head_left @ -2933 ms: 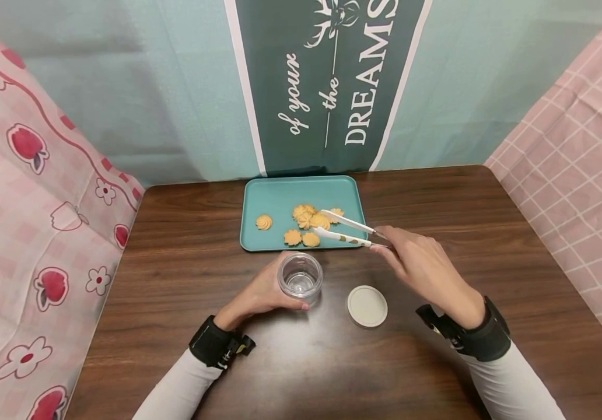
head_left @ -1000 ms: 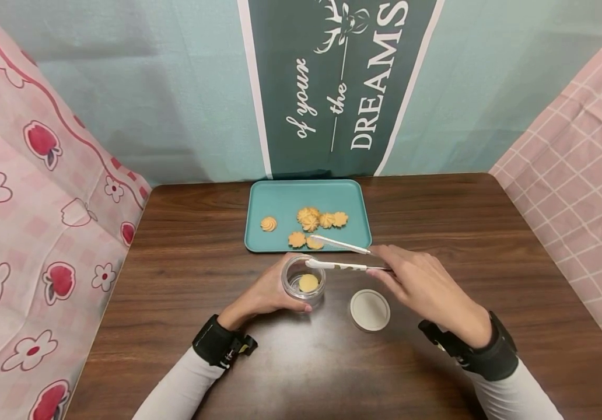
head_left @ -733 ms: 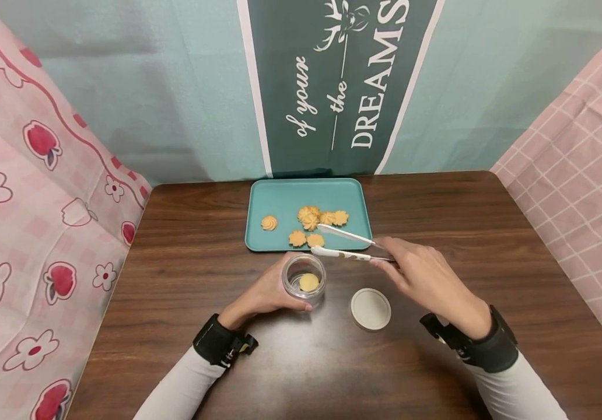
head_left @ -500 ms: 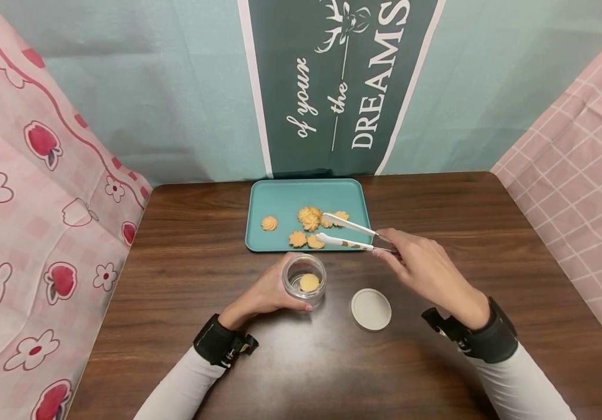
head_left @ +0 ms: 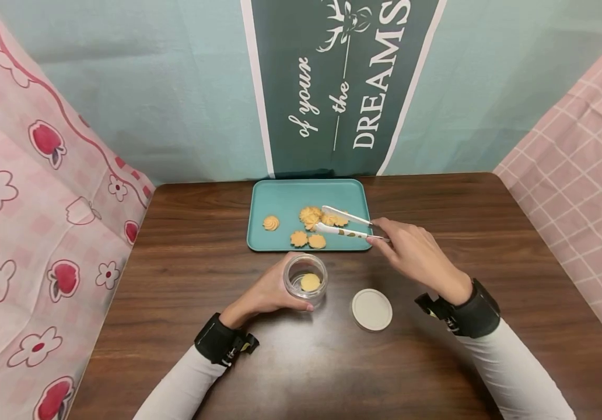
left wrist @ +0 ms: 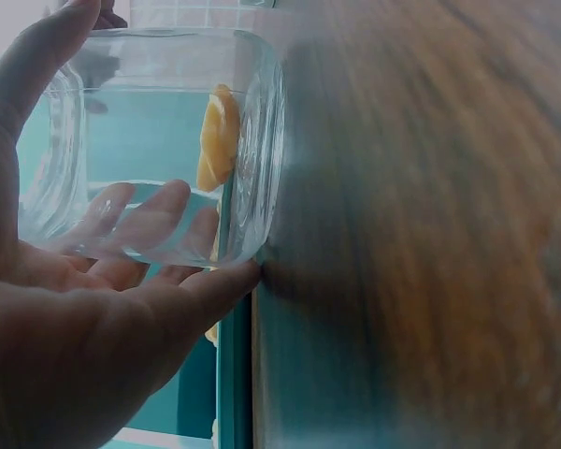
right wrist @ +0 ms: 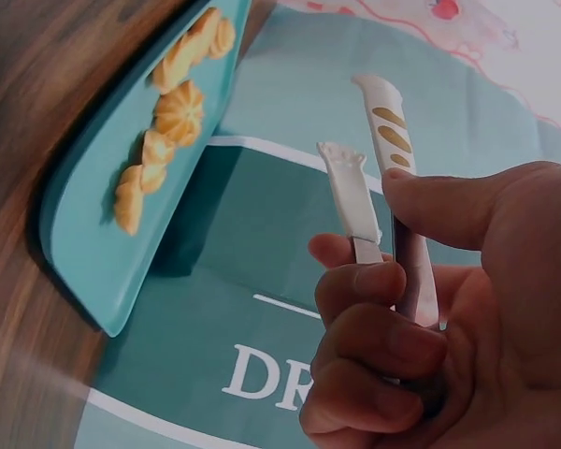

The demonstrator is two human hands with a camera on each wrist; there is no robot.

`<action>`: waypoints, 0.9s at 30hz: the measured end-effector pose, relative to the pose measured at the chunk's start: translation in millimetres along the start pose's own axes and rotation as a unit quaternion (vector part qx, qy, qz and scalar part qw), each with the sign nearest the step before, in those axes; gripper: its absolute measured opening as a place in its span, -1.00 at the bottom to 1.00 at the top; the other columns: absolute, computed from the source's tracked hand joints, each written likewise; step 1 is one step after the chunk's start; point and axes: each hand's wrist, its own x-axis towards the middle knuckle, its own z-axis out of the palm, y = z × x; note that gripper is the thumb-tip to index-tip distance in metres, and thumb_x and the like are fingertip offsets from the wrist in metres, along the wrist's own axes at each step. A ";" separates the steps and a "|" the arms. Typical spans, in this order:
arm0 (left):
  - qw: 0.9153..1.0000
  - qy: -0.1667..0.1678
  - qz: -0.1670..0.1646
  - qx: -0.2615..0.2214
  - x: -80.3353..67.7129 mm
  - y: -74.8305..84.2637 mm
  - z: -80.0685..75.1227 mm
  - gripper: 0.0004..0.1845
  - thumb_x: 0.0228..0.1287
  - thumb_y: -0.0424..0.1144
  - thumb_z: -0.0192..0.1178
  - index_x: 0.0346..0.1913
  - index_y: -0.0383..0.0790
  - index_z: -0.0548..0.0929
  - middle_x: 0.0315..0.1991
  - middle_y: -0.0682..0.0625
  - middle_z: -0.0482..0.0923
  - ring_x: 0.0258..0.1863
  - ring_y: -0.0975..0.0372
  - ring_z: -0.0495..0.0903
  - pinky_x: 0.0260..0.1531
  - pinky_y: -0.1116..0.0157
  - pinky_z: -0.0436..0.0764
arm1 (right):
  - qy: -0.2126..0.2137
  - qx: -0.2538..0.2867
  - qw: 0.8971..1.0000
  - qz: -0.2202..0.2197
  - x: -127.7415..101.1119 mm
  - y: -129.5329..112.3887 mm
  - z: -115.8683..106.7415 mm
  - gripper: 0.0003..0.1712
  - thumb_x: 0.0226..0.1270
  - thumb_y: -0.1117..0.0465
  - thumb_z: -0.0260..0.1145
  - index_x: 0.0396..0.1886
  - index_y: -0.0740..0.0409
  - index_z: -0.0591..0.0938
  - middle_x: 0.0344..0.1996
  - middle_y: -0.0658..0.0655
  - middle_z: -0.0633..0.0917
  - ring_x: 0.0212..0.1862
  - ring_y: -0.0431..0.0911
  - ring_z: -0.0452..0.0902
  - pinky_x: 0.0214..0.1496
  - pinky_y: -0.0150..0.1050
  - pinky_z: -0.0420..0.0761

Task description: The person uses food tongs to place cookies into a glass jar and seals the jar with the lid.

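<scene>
My left hand (head_left: 264,294) grips a small clear glass jar (head_left: 305,279) standing on the brown table; one round cookie (head_left: 310,282) lies inside it. The left wrist view shows the jar (left wrist: 159,140) against my palm with the cookie (left wrist: 218,140) at its bottom. My right hand (head_left: 411,254) holds white tongs (head_left: 344,224) over the teal tray (head_left: 280,198), with their tips on either side of a cookie (head_left: 332,220) in the cluster. In the right wrist view, the tongs (right wrist: 379,178) stand slightly apart, with the tray (right wrist: 122,253) and its cookies (right wrist: 173,117) beyond.
A round white lid (head_left: 371,309) lies on the table right of the jar. Several flower-shaped cookies (head_left: 297,238) remain on the tray. Pink patterned cloth (head_left: 28,204) hangs at the left, pink checked cloth (head_left: 590,163) at the right, a dark green banner (head_left: 343,87) behind.
A cookie went from the tray into the jar. The tongs then left the jar's mouth and moved back over the tray's cookie cluster. My left hand stayed on the jar.
</scene>
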 end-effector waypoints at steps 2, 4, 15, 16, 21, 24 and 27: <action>1.000 0.001 -0.001 0.001 0.0 0.1 -0.1 0.01 -0.20 -0.30 0.78 0.40 -0.09 0.47 0.29 0.02 0.56 0.33 -0.07 0.51 0.44 -0.08 0.42 | -0.004 0.002 1.000 0.007 2.8 3.2 3.0 -0.58 0.59 0.06 0.33 0.25 0.23 0.64 -0.48 0.02 0.63 -0.53 -0.14 0.39 -0.52 -0.23 0.30; 1.000 0.001 -0.004 0.001 -0.4 0.6 -0.5 0.01 -0.20 -0.29 0.78 0.40 -0.07 0.47 0.29 0.02 0.55 0.34 -0.07 0.51 0.44 -0.08 0.42 | -0.008 0.003 1.000 0.012 5.1 5.5 5.9 -0.58 0.59 0.06 0.34 0.25 0.23 0.64 -0.43 0.06 0.68 -0.52 -0.12 0.41 -0.52 -0.22 0.32; 1.000 -0.009 -0.002 -0.011 -0.6 2.2 -1.2 0.01 -0.19 -0.26 0.78 0.40 -0.08 0.46 0.32 -0.07 0.56 0.34 -0.04 0.51 0.46 -0.07 0.40 | -0.036 0.000 0.999 0.027 11.3 12.2 20.0 -0.57 0.58 0.05 0.34 0.24 0.24 0.64 -0.45 0.06 0.63 -0.51 -0.10 0.42 -0.54 -0.23 0.29; 1.000 -0.009 -0.002 -0.011 -0.5 2.4 -1.2 0.01 -0.20 -0.26 0.79 0.40 -0.08 0.46 0.32 -0.07 0.56 0.34 -0.04 0.51 0.46 -0.07 0.40 | -0.038 0.000 0.999 0.027 11.7 12.5 20.8 -0.56 0.58 0.05 0.34 0.24 0.25 0.64 -0.48 0.05 0.61 -0.51 -0.10 0.41 -0.54 -0.23 0.28; 1.000 -0.006 -0.005 -0.010 -0.5 2.5 -1.3 0.01 -0.21 -0.28 0.79 0.40 -0.06 0.46 0.31 -0.06 0.56 0.33 -0.05 0.52 0.45 -0.07 0.41 | -0.048 -0.002 0.998 0.034 12.8 13.8 25.2 -0.55 0.57 0.05 0.34 0.24 0.27 0.64 -0.56 0.01 0.48 -0.54 -0.11 0.36 -0.55 -0.24 0.26; 1.000 -0.007 -0.004 -0.013 -0.4 2.3 -1.1 0.00 -0.20 -0.30 0.78 0.39 -0.07 0.47 0.30 -0.06 0.57 0.33 -0.06 0.51 0.44 -0.08 0.41 | -0.056 -0.009 0.998 0.035 13.0 14.3 28.1 -0.53 0.57 0.04 0.34 0.25 0.28 0.63 -0.58 0.00 0.47 -0.55 -0.11 0.37 -0.55 -0.24 0.29; 1.000 -0.008 -0.002 -0.012 -0.4 2.2 -0.9 0.00 -0.19 -0.30 0.78 0.39 -0.08 0.47 0.30 -0.07 0.57 0.33 -0.07 0.51 0.44 -0.09 0.41 | -0.063 -0.013 0.997 0.035 13.4 14.3 30.4 -0.52 0.56 0.03 0.35 0.25 0.29 0.64 -0.59 -0.01 0.47 -0.54 -0.11 0.38 -0.54 -0.23 0.32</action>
